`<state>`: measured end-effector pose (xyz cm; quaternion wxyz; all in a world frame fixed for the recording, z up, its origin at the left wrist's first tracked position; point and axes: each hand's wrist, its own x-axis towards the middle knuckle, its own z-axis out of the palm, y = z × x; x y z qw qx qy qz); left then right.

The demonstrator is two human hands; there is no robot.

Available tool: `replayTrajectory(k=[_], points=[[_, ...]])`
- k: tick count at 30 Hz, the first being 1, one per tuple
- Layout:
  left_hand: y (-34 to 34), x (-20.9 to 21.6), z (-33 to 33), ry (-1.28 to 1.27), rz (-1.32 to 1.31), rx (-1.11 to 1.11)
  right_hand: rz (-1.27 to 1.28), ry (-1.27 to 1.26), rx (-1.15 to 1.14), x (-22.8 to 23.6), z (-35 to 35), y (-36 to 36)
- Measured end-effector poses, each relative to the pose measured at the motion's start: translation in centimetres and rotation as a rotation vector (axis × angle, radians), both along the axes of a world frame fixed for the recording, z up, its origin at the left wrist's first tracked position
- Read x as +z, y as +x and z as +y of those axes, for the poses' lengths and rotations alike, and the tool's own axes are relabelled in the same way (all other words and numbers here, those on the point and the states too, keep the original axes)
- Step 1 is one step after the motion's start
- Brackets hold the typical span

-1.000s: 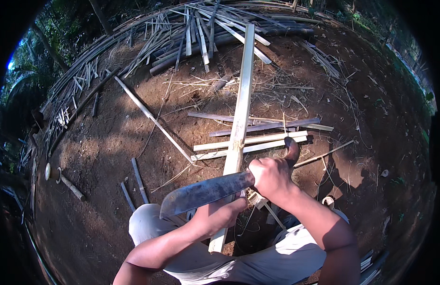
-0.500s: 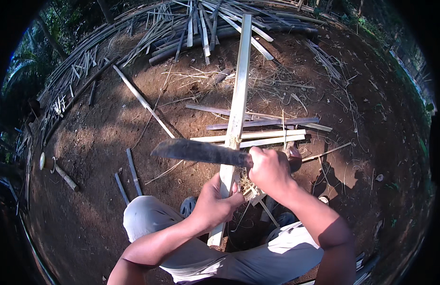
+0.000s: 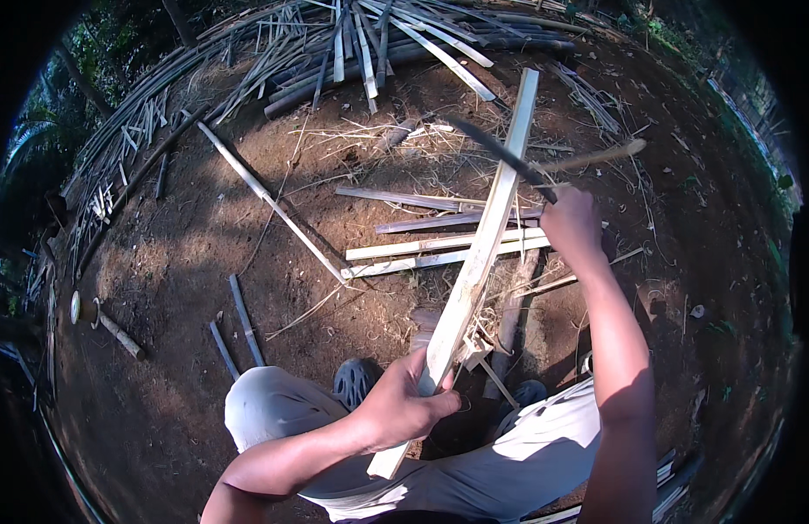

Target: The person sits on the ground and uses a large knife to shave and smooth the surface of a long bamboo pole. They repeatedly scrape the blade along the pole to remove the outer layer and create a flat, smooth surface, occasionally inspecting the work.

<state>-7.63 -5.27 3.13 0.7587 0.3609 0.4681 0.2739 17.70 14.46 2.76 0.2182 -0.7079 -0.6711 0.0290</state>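
My left hand [image 3: 406, 403] is wrapped round the lower part of a long, pale split bamboo slat [image 3: 476, 278], which slants up and away to the right. In my right hand [image 3: 572, 225] is a machete [image 3: 485, 144], its dark blade crossing the upper part of the slat. Whether the edge touches the wood I cannot tell. A blurred, light brown sliver [image 3: 601, 155] shows just right of the blade. Pale shavings [image 3: 479, 342] cluster beside the slat's lower half, near an upright wooden stick [image 3: 514, 314].
Several bamboo strips [image 3: 413, 262] lie on the brown soil beyond the slat. A big heap of split bamboo [image 3: 369, 52] spreads along the back. To the left are a long pole [image 3: 265, 196] and a short stick by a round, pale object [image 3: 86, 307]. My knees [image 3: 269, 406] flank the work.
My right hand and the machete have moved up and away along the slat. The slat's far end has swung right and lower, and a blurred sliver now shows near the blade.
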Motion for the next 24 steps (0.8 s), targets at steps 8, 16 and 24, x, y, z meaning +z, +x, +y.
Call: replayTrajectory(k=[8, 16, 24], points=[[-0.8, -0.4, 0.8, 0.029, -0.066, -0.087, -0.008, 0.059, -0.185, -3.8, 1.7, 11.8], [0.9, -1.1, 3.4, -0.214, -0.280, -0.034, 0.856, -0.236, 0.054, -1.8, -1.1, 3.1], [2.7, -2.0, 4.7, -0.049, -0.245, -0.055, 1.295, -0.315, 0.245, 0.8, -3.8, -0.2]])
